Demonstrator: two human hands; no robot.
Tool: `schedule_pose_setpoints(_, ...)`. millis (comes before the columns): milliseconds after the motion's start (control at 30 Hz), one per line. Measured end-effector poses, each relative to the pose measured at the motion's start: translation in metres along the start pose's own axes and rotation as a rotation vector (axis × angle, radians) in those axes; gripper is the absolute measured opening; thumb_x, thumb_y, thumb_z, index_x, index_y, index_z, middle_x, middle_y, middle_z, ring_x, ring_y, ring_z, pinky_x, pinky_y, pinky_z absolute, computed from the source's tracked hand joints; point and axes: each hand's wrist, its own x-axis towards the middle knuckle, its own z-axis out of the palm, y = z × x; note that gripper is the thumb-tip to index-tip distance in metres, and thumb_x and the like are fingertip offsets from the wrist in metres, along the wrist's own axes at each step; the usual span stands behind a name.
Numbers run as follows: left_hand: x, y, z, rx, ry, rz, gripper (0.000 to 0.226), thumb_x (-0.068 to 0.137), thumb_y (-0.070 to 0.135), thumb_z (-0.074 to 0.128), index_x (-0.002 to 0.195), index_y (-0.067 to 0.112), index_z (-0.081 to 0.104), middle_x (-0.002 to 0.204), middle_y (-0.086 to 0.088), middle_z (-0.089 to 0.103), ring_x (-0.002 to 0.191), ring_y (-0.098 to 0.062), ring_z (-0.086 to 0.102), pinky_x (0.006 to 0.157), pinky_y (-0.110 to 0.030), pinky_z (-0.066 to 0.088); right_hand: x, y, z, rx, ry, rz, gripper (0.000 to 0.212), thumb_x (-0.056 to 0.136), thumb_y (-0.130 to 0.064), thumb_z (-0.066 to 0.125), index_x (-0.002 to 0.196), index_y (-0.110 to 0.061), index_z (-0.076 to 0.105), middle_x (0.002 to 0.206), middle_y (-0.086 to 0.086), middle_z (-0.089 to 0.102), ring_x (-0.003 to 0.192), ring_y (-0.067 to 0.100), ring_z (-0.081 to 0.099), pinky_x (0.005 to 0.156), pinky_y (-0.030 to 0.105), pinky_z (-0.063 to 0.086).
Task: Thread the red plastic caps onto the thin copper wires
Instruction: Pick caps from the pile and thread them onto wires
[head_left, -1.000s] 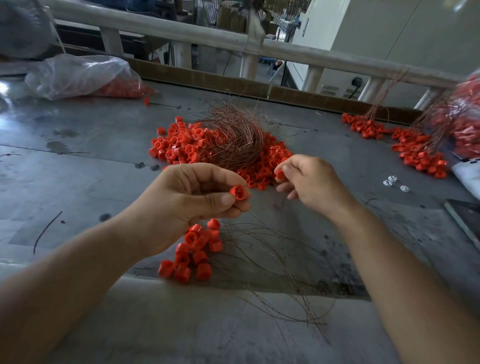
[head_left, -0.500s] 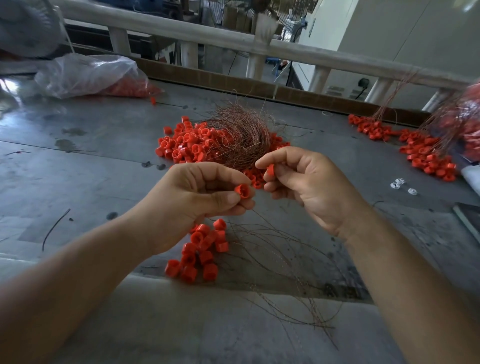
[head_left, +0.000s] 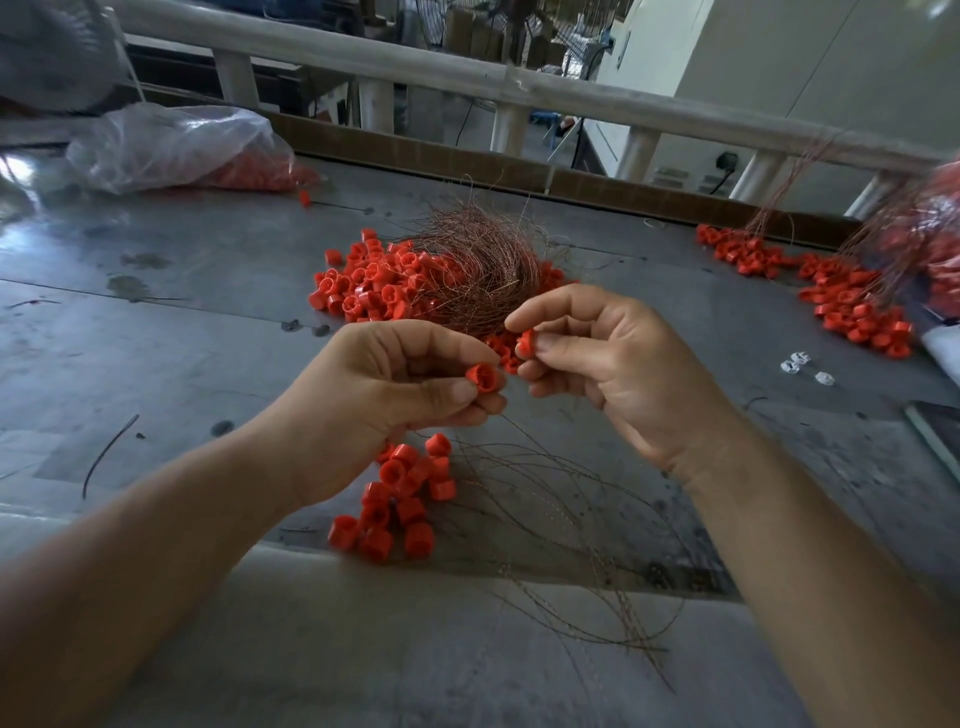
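The right hand (head_left: 618, 374), pinching a new cap (head_left: 525, 344), is closing in from the pile (head_left: 374, 286) on the left hand (head_left: 374, 400), which is pinching the other cap (head_left: 483, 378). Threading onto the wires (head_left: 524, 457) looks imminent.

left hand (head_left: 384, 400) pinches a red cap (head_left: 483, 376) in curled fingers (head_left: 441, 391), close beside right hand (head_left: 618, 374) pinching another cap (head_left: 525, 344).

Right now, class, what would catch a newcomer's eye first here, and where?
The two hands at centre: the left hand pinches a red cap, the right hand pinches a second cap beside it. Behind them a tangle of copper wire lies over a heap of red caps; a smaller cluster lies below the left hand.
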Motion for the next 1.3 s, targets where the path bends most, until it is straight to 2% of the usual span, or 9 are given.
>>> schedule_pose_setpoints(100,0.000,0.000,0.000,0.006,0.003,-0.002,0.025,0.061,0.004,0.061,0.077,0.018,0.075,0.078,-0.006,0.073,0.075,-0.015,0.070,0.064,-0.018,0.054,-0.001,0.001,0.000,0.039,-0.010,0.011,0.025,0.085,0.006,0.051,0.082,-0.014,0.065,0.070,0.000,0.059,0.065,0.007,0.061,0.059,0.018,0.050)
schedule_pose_setpoints(200,0.000,0.000,0.001,0.010,0.005,-0.002,0.026,0.061,0.004,0.061,0.076,0.018,0.076,0.078,-0.006,0.073,0.075,-0.015,0.070,0.064,-0.018,0.054,-0.001,0.001,0.001,0.081,-0.029,0.010,0.013,0.075,-0.006,0.062,0.086,-0.012,0.064,0.067,-0.005,0.061,0.066,0.007,0.061,0.061,0.019,0.051)
schedule_pose_setpoints(267,0.000,0.000,0.001,0.009,0.010,0.000,0.025,0.061,0.004,0.060,0.077,0.016,0.075,0.079,-0.006,0.073,0.075,-0.016,0.070,0.063,-0.018,0.054,-0.002,0.001,0.003,0.008,-0.013,-0.034,0.013,0.075,-0.007,0.064,0.086,-0.014,0.064,0.067,-0.006,0.062,0.066,0.006,0.062,0.061,0.018,0.052)
schedule_pose_setpoints(433,0.002,-0.001,-0.001,0.040,0.061,0.015,0.026,0.060,0.007,0.061,0.078,0.018,0.076,0.079,-0.006,0.073,0.075,-0.016,0.070,0.065,-0.019,0.054,-0.002,0.003,0.009,-0.156,-0.006,-0.131,0.023,0.080,0.001,0.062,0.091,-0.019,0.061,0.083,0.002,0.064,0.074,0.007,0.065,0.067,0.017,0.051)
schedule_pose_setpoints(667,0.003,-0.003,-0.003,0.041,0.134,0.040,0.027,0.058,0.009,0.062,0.074,0.024,0.076,0.074,-0.001,0.073,0.070,-0.011,0.070,0.064,-0.018,0.054,-0.004,0.006,0.017,-0.309,0.045,-0.265,0.029,0.072,0.000,0.072,0.083,-0.025,0.063,0.078,-0.008,0.067,0.074,0.005,0.066,0.070,0.015,0.051)
schedule_pose_setpoints(933,0.004,-0.005,-0.002,0.048,0.134,0.021,0.023,0.057,0.006,0.062,0.069,0.020,0.075,0.069,-0.002,0.072,0.064,-0.012,0.069,0.059,-0.017,0.053,-0.005,0.008,0.022,-0.405,0.079,-0.300,0.028,0.070,-0.003,0.074,0.081,-0.026,0.064,0.083,-0.008,0.068,0.075,0.006,0.066,0.071,0.018,0.054)
schedule_pose_setpoints(1100,0.004,-0.006,-0.003,0.087,0.152,0.003,0.020,0.056,0.008,0.064,0.072,0.016,0.074,0.073,-0.008,0.072,0.067,-0.017,0.070,0.062,-0.019,0.055,-0.005,0.010,0.022,-0.444,0.084,-0.316,0.022,0.069,-0.003,0.075,0.085,-0.016,0.069,0.082,-0.010,0.066,0.076,0.005,0.065,0.071,0.017,0.053)
schedule_pose_setpoints(1300,0.004,-0.005,-0.002,0.082,0.130,-0.016,0.025,0.057,0.008,0.063,0.075,0.019,0.076,0.073,-0.007,0.073,0.067,-0.017,0.070,0.062,-0.019,0.055,-0.005,0.008,0.022,-0.456,0.082,-0.324,0.020,0.068,-0.002,0.075,0.085,-0.013,0.070,0.080,-0.013,0.065,0.075,0.003,0.065,0.069,0.013,0.052)
